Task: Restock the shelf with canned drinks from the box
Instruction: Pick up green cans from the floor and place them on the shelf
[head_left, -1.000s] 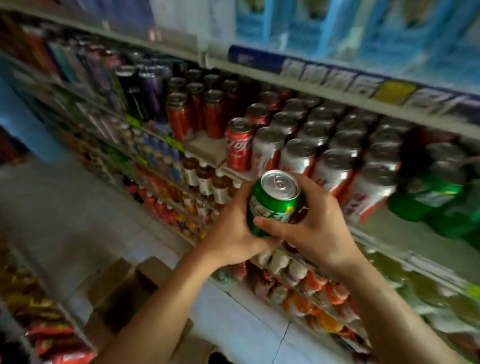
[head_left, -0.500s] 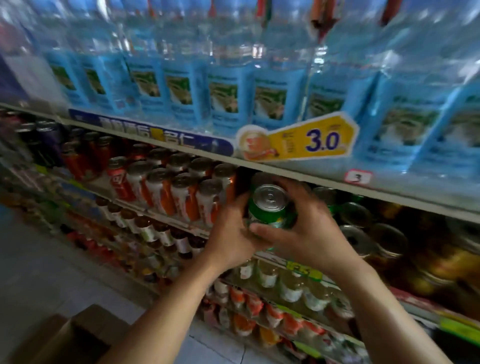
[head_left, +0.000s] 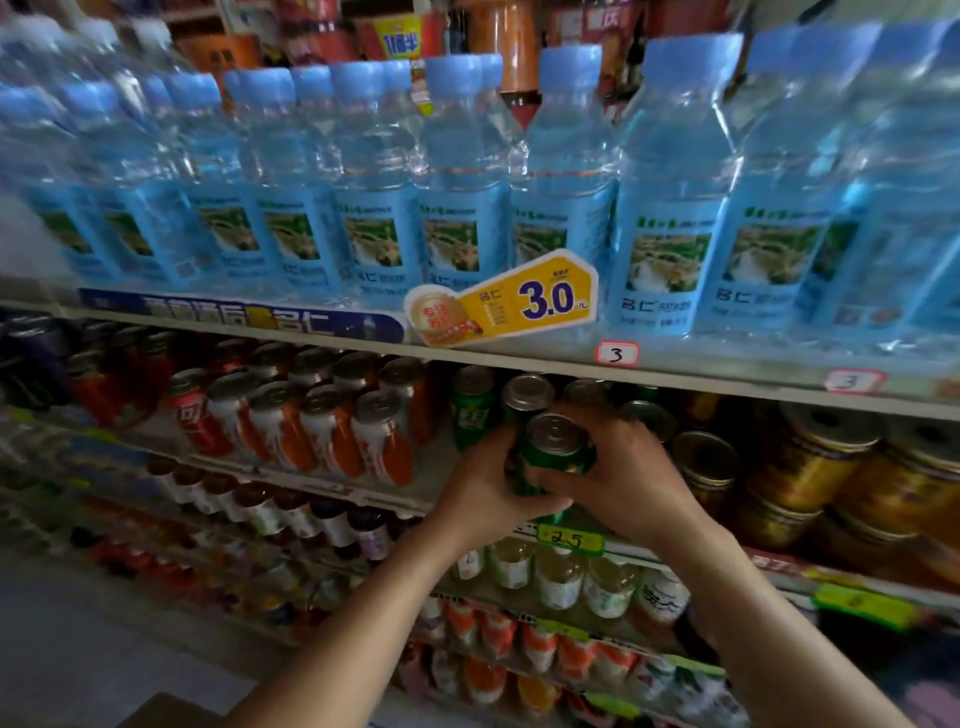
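A green can (head_left: 555, 448) with a silver top is upright at the front edge of the drinks shelf (head_left: 415, 486). My left hand (head_left: 485, 491) grips its left side and my right hand (head_left: 631, 478) wraps round its right side. Just behind it stand two more green cans (head_left: 471, 410), the nearer one (head_left: 527, 395) touching my fingers. The bottom of the held can is hidden by my hands. A corner of the cardboard box (head_left: 166, 714) shows at the bottom edge.
Red and white cans (head_left: 332, 426) fill the shelf to the left, gold tins (head_left: 810, 467) to the right. The shelf above holds blue water bottles (head_left: 462, 208) and a yellow 3.0 price tag (head_left: 519, 301). Small bottles (head_left: 556, 579) line the shelf below.
Both hands have carried the green can forward onto the shelf, up against the other green cans. The view has tilted upward, and the box has almost left the frame.
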